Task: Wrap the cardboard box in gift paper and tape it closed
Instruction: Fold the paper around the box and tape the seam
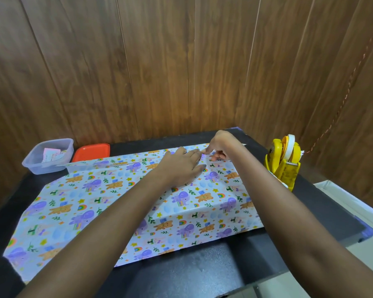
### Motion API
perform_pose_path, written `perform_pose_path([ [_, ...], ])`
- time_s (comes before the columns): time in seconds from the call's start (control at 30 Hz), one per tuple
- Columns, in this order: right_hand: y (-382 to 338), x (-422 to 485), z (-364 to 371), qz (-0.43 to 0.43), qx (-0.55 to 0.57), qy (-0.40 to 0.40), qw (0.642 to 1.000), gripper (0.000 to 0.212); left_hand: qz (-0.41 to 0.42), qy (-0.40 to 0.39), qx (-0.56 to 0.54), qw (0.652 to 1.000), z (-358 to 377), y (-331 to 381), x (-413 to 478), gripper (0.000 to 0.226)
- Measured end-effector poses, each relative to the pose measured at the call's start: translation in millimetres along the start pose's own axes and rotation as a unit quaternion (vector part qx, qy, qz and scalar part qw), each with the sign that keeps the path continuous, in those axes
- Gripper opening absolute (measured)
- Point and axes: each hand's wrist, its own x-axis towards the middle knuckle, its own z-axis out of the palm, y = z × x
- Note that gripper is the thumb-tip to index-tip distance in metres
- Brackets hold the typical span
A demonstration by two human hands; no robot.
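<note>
Gift paper (116, 211) is spread low in frame. It is pressed by the released left hand (182, 166). The grip of the right hand (220, 145) cannot be told.

A black table (202, 274) carries patterned gift paper (63, 211) across its middle, a clear tub (41, 166) and red lid (91, 152) back left, and a yellow tape dispenser (284, 168) right.
</note>
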Motion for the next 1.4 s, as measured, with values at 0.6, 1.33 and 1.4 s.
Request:
perform_pose_path([
  [0.6, 156, 3, -34, 0.05, 0.101, 0.401, 0.909, 0.035, -0.051, -0.064, 0.049, 0.995, -8, 15, 4, 0.062],
  [1.33, 193, 3, -6, 0.019, 0.537, 0.247, 0.806, 0.024, -0.076, -0.073, -0.036, 0.994, -2, 12, -5, 0.066],
  [1.4, 194, 2, -5, 0.015, 0.561, 0.235, 0.794, 0.024, -0.076, -0.069, -0.037, 0.994, -1, 11, -5, 0.067],
])
